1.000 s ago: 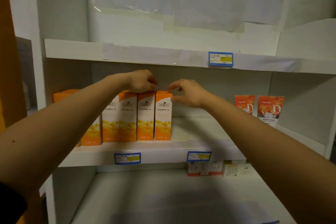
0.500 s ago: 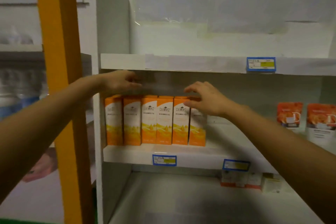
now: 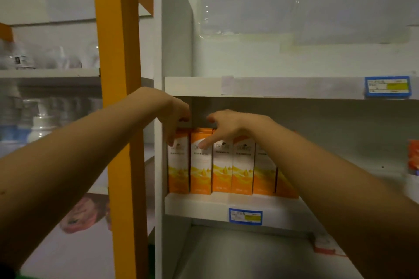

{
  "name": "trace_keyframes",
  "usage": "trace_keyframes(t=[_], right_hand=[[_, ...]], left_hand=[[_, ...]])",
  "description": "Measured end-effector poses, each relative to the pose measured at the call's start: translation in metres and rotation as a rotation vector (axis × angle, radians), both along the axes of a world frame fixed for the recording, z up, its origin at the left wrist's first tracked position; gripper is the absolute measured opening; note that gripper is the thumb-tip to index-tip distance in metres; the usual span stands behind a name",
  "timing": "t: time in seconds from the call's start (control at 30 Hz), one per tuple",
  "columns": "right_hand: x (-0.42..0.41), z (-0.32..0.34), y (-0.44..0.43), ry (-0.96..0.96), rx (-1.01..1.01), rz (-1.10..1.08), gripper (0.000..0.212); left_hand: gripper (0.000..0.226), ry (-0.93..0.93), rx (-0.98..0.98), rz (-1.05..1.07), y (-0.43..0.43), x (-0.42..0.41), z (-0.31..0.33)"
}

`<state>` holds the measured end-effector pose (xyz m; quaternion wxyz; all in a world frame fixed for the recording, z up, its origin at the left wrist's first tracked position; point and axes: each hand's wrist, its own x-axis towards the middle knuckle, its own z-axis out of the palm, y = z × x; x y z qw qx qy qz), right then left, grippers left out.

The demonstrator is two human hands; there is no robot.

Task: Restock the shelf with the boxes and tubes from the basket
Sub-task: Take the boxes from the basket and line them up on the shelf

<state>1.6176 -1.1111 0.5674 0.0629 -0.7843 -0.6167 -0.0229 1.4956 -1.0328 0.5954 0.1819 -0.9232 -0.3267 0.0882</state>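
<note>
Both hands reach to the row of orange boxes [image 3: 222, 161] standing on the shelf [image 3: 204, 205]. The left hand [image 3: 175, 118] is loosely curled over the leftmost box; its grip is hard to judge. The right hand [image 3: 223, 127] is spread open, one finger on the second box. The right forearm hides the last boxes.

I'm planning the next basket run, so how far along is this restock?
Done: a row of orange boxes stands upright at the left end of the middle shelf. In hand: the left hand and right hand rest on the box tops, apparently straightening. Left: the shelf's right stretch looks bare; the basket is out of view.
</note>
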Motion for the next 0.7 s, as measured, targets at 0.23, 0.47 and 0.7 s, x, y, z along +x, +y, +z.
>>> trace_keyframes(t=[0.23, 0.47, 0.7], right_hand=[[0.001, 0.005, 0.022, 0.058, -0.126, -0.085, 0.071], [-0.006, 0.011, 0.023, 0.103, -0.177, -0.085, 0.063], [-0.005, 0.009, 0.023, 0.148, -0.178, -0.068, 0.061]], left_hand=[[0.069, 0.089, 0.088, -0.009, 0.015, 0.009, -0.004], [0.060, 0.078, 0.076, -0.069, 0.024, 0.011, -0.008], [0.059, 0.065, 0.089, -0.085, 0.024, 0.012, -0.009]])
